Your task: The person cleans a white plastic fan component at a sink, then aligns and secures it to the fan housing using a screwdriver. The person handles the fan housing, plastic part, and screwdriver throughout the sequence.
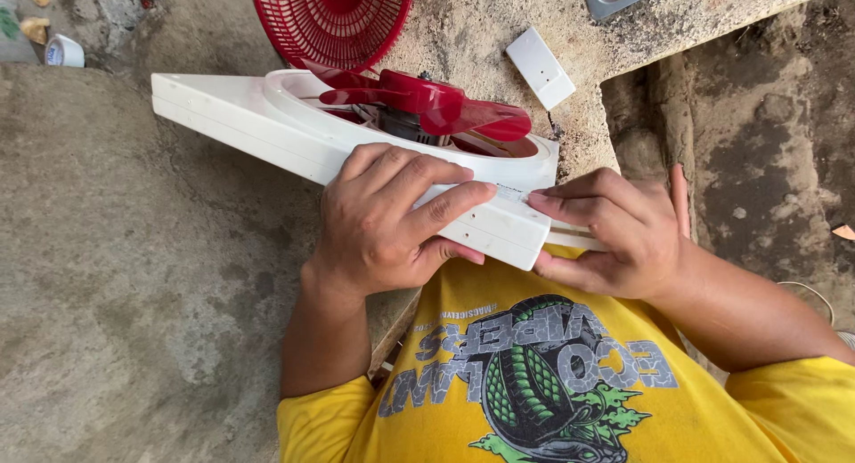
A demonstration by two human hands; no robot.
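Both hands clamp the near right corner of the square white plastic fan housing: left hand curled over it, right hand pinching its end; its long edge runs far-left.

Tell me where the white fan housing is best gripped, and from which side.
Grip the white fan housing along its flat near edge, coming from the person's side, as the left hand and right hand do. That straight rim gives fingers purchase and probably keeps them clear of the exposed red blades.
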